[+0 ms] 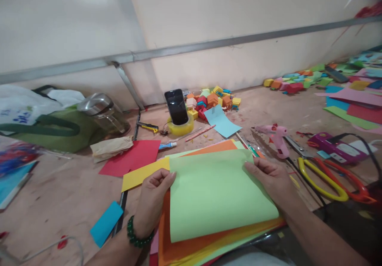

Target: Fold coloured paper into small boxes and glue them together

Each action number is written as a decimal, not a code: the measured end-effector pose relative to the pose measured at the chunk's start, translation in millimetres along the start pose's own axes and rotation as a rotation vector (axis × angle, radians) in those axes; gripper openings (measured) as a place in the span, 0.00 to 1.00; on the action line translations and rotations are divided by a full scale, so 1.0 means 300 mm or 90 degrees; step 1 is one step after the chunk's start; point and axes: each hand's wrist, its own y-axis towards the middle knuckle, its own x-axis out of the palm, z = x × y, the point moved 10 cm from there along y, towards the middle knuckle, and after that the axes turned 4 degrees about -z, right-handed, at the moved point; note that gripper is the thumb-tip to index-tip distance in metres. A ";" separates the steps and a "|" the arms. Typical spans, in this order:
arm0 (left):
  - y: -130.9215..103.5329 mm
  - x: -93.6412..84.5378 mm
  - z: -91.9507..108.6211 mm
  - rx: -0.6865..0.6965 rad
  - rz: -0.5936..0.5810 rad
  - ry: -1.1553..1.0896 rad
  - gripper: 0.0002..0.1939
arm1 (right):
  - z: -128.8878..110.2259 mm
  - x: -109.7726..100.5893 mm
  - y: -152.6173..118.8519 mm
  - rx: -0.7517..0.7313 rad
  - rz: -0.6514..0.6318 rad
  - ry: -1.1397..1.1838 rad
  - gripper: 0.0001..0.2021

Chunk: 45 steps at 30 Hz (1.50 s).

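Note:
A light green sheet of paper (217, 194) is held between my two hands, its near edge curling up. My left hand (156, 196), with a green bead bracelet (135, 236) at the wrist, pinches its left edge between thumb and curled fingers. At the upper right edge, my right hand (271, 176) grips the same sheet, thumb on top. Beneath it lies a stack of coloured paper (176, 250) in orange, yellow and green. A yellow paper strip (143, 174) sticks out to the left, close to my left hand.
Right of the stack lie a pink glue gun (279, 138), scissors with yellow and red handles (325, 182) and a purple device (340, 148). Behind, a phone (176, 106) leans in a tape roll (180, 126) beside folded paper cubes (211, 98). A glass jar (104, 112) lies tilted at left.

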 end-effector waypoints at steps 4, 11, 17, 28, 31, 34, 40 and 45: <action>-0.011 -0.003 0.015 -0.020 0.028 0.006 0.25 | -0.016 0.007 0.004 -0.008 0.004 0.004 0.24; -0.006 0.000 0.022 -0.036 0.029 0.029 0.24 | -0.005 -0.002 0.006 -0.007 0.015 0.010 0.25; 0.016 -0.025 -0.043 -0.069 0.021 0.000 0.22 | 0.023 -0.005 0.004 -0.007 -0.004 0.034 0.23; 0.032 -0.020 -0.020 0.061 -0.030 0.025 0.19 | 0.063 -0.035 -0.002 -0.023 0.023 -0.022 0.19; 0.021 -0.014 -0.004 0.063 -0.025 0.025 0.19 | 0.034 -0.030 -0.006 -0.034 0.030 -0.031 0.19; 0.020 -0.014 -0.001 0.071 -0.027 0.033 0.20 | 0.023 -0.029 -0.008 -0.037 0.032 -0.032 0.19; 0.017 -0.012 0.009 0.087 -0.031 0.050 0.20 | 0.032 -0.029 -0.007 -0.030 0.027 -0.024 0.18; -0.016 0.003 0.061 0.075 0.001 0.056 0.22 | 0.014 -0.011 -0.008 -0.026 0.011 -0.010 0.20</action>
